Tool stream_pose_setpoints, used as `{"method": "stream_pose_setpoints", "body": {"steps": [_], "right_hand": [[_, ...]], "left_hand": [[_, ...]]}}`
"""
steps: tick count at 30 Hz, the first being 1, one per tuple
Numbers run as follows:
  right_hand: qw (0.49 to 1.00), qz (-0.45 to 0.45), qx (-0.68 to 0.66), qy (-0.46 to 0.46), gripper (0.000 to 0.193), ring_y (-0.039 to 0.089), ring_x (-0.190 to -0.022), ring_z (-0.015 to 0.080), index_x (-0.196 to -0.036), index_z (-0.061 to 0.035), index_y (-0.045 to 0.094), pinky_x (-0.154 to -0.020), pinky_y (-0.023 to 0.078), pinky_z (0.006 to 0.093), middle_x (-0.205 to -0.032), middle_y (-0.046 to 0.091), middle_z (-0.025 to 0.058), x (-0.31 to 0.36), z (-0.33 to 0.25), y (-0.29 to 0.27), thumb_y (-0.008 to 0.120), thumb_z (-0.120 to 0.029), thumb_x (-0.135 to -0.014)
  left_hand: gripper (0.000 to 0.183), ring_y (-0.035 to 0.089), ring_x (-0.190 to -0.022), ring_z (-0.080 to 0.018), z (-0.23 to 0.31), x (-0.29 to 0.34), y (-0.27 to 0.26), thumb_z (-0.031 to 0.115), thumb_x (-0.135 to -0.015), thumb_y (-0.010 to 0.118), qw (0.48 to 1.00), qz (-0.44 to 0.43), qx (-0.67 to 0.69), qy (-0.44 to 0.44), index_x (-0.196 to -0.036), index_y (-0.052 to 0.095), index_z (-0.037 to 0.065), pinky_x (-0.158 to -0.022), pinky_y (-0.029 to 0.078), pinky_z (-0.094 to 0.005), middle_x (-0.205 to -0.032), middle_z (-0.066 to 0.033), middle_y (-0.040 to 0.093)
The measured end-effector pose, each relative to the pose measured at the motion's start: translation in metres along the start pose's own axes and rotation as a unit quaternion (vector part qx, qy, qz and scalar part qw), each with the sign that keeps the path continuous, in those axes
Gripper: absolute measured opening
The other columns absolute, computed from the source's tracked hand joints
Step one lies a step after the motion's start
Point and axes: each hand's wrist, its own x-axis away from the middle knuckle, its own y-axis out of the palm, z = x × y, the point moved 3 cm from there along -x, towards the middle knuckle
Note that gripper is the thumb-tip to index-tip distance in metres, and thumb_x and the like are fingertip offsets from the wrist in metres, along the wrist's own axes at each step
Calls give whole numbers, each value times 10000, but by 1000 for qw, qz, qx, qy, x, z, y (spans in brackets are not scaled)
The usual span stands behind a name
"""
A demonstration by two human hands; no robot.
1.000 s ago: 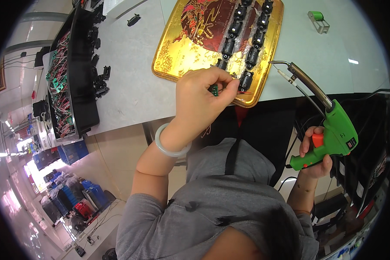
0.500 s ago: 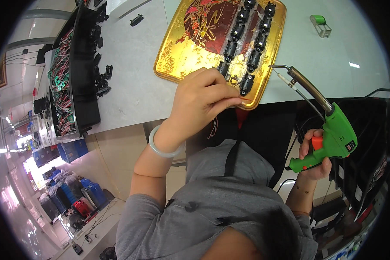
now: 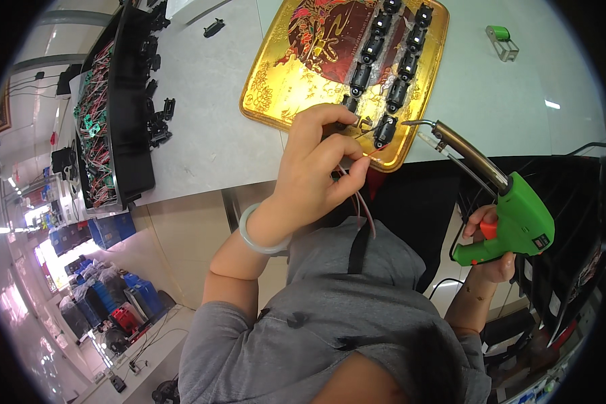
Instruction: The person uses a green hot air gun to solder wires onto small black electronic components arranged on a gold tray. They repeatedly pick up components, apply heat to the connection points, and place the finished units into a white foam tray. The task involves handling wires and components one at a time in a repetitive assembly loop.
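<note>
Red wire (image 3: 378,151) (thin) juts past left fingertips (image 3: 360,166).

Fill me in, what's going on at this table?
The person's left hand pinches a thin red wire at the near end of a golden tray. Black parts sit there in two rows. The right hand grips a green soldering gun, its tip pointing toward the nearest part in the right row; whether they touch is unclear. A black bin stands off to the left.
</note>
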Motion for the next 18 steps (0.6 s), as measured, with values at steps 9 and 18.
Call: {"method": "stream_pose_setpoints", "body": {"steps": [9,18], "right_hand": [[999,10,38,21,640,462,-611,169,-856,29,432,-523,397,243,-715,457,134,-2,4,3,386,-599,-746],[999,50,3,1,630,450,-565,147,-882,44,411,-480,381,210,-721,441,140,-1,6,-3,368,-575,-767]], "left_hand": [[147,465,-928,-260,-10,6,4,48,-589,643,997,24,70,-18,-666,520,70,-842,334,-400,-929,-74,505],[163,422,-932,-250,5,-3,7,103,-570,658,996,-17,-73,44,-658,523,122,-920,161,-501,-923,24,542]]}}
